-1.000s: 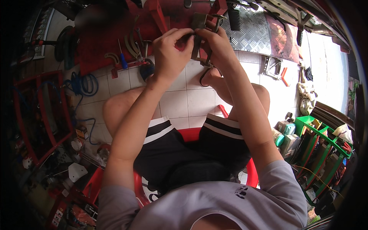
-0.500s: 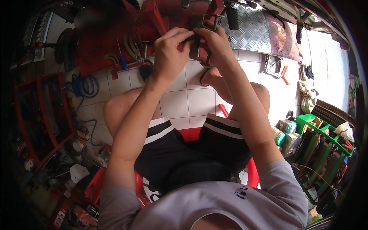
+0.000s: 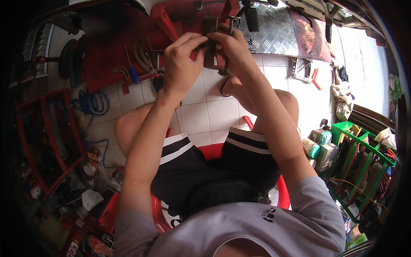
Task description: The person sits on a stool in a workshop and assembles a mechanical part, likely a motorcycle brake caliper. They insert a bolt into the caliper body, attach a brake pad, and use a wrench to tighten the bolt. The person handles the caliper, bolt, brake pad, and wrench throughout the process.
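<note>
From where I stand, the bracket (image 3: 209,59) looks like dull, dark metal, brownish and rough along its flat face. The red tabletop (image 3: 100,64) is matt and grimy, while the tread plate (image 3: 274,36) shines silver, its metal ridged with a raised pattern. Below, the smooth, pale floor tiles (image 3: 192,118) have a glazed look. The screwdriver (image 3: 134,78) pairs a blue, plastic-looking handle with a slim metal shaft. The stool (image 3: 210,151) is smooth red plastic; the shorts (image 3: 214,175) and shirt (image 3: 231,218) are soft, matt cloth.
</note>
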